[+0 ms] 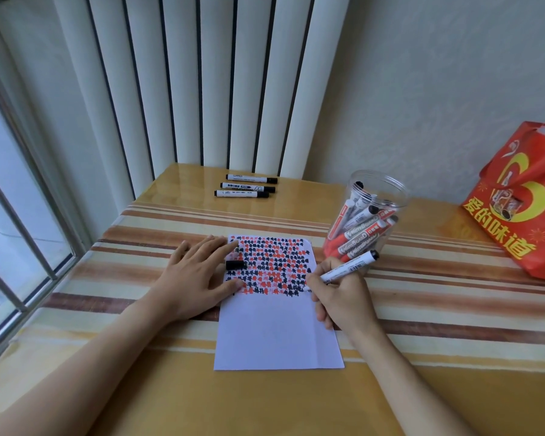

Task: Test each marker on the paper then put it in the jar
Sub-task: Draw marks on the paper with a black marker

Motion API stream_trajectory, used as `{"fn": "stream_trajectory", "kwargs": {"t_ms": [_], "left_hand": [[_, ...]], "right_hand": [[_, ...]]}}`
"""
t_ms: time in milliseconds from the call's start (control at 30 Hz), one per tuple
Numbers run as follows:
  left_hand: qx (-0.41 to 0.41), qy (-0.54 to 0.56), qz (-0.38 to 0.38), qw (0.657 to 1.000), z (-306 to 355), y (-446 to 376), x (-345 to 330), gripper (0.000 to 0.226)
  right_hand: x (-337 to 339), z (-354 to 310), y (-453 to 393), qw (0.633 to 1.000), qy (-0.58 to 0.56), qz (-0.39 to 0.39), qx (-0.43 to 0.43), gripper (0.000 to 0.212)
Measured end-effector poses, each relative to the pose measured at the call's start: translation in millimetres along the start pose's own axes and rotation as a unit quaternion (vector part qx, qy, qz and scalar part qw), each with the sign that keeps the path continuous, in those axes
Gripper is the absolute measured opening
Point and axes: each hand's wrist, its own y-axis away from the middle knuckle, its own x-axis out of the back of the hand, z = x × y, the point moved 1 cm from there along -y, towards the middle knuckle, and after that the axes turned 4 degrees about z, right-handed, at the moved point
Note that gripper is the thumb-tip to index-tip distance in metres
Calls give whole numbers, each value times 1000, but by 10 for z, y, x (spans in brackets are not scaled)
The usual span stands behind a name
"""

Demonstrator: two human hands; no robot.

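- The tabletop [296, 404], glossy and striped in tan and brown, fills the lower view, below white vertical blinds [202, 80].
- A red bag [526, 206] with yellow characters stands at the far right edge.
- The paper [274, 335] lies upright in the middle; its upper half is packed with rows of black and red test marks, its lower half is blank.
- The clear jar [370, 215] stands just beyond the paper's top-right corner, holding several red and black markers.
- The left hand [199, 275] lies palm down with fingers straight and spread, pressing the paper's left edge.
- The right hand [343, 297] has its fingers curled around an uncapped marker [346, 267], tip on the paper at the right end of the lowest row, barrel slanting up toward the jar.
- 3 capped markers [246, 185] lie in parallel at the far edge.
- A black cap [235, 264] rests on the paper beside the left fingers.
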Motion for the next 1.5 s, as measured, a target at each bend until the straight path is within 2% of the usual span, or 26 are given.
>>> {"fn": "stream_trajectory", "kwargs": {"t_ms": [400, 533, 733, 933, 1500], "left_hand": [[-1, -10, -7, 1000, 20, 0, 18, 103], [-1, -6, -7, 1000, 15, -1, 16, 95], [-1, -6, -8, 1000, 10, -14, 12, 98], [0, -2, -7, 1000, 3, -9, 13, 93], [0, 21, -6, 1000, 38, 3, 49, 88]], "right_hand": [[2, 45, -27, 999, 33, -14, 7, 16], [-1, 49, -26, 999, 36, 0, 1, 15], [-11, 24, -4, 999, 41, -20, 6, 14], [-8, 33, -18, 1000, 29, 9, -4, 13], [-7, 23, -16, 999, 46, -1, 5, 16]]}}
